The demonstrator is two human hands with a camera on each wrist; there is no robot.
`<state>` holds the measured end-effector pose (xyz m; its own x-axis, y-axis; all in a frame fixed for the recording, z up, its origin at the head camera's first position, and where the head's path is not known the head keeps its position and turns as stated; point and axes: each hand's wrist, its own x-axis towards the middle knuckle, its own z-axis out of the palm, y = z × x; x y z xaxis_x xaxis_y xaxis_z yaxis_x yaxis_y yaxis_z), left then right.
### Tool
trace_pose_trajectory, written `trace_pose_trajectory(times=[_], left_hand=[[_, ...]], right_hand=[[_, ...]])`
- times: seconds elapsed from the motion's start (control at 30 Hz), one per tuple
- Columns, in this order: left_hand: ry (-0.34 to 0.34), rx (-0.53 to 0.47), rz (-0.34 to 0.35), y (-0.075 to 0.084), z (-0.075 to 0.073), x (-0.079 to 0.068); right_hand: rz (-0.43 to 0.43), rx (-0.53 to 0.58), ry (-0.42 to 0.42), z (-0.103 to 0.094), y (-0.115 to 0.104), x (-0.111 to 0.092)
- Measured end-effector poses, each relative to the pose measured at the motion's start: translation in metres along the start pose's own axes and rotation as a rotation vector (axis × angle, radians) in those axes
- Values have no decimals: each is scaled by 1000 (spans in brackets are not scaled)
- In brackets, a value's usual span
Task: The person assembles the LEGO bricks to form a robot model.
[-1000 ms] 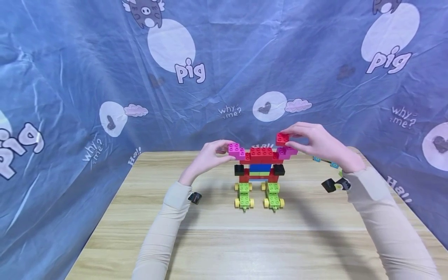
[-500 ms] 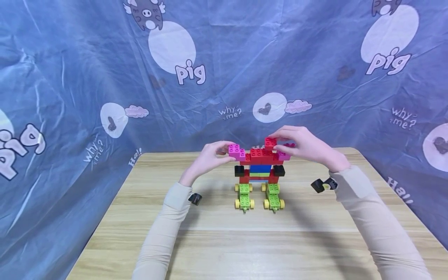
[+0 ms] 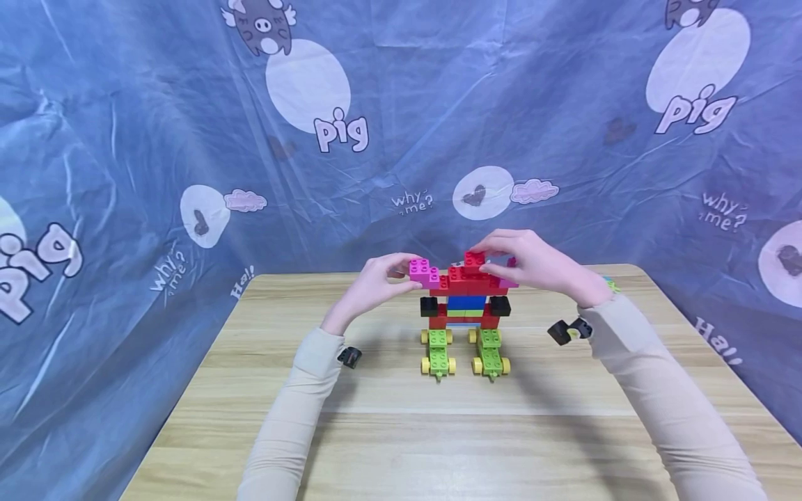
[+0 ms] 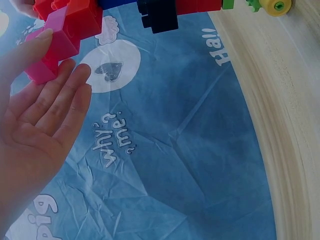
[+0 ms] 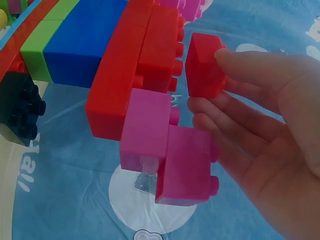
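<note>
A figure of toy building bricks stands on the table, with a blue brick (image 3: 466, 303) in its body, black bricks (image 3: 429, 306) at its sides and two green wheeled bases (image 3: 438, 351) below. My left hand (image 3: 376, 287) pinches the pink brick (image 3: 418, 268) at the figure's left end, thumb on one face and fingers on another. Over the figure's top, my right hand (image 3: 532, 261) holds a small red brick (image 5: 204, 65) between thumb and fingers. In the right wrist view a gap separates it from the studs of the red top brick (image 5: 159, 50).
A wooden table (image 3: 401, 445) carries the figure. Behind it hangs a blue printed cloth (image 3: 401, 104). Part of a blue-green piece (image 3: 610, 284) shows beyond the right forearm. Stepped pink bricks (image 5: 185, 165) jut from the figure's right end, close to the right fingers.
My right hand has carried the red brick leftward and slightly down, from above the right pink bricks to over the figure's middle. The left hand keeps its place on the pink brick.
</note>
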<state>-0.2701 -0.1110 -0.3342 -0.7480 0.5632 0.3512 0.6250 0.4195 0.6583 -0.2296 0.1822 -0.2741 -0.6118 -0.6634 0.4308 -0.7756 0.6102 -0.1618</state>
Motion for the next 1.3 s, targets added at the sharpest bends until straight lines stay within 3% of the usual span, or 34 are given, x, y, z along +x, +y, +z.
trace_pose_trajectory(times=[0.3,1.3], left_hand=[[-1,-11,-3,-1,1,0],[11,-56,2,-3,2,2]], right_hand=[[-24,13,-20,5,1,2],[68,35,-74,8,-3,7]])
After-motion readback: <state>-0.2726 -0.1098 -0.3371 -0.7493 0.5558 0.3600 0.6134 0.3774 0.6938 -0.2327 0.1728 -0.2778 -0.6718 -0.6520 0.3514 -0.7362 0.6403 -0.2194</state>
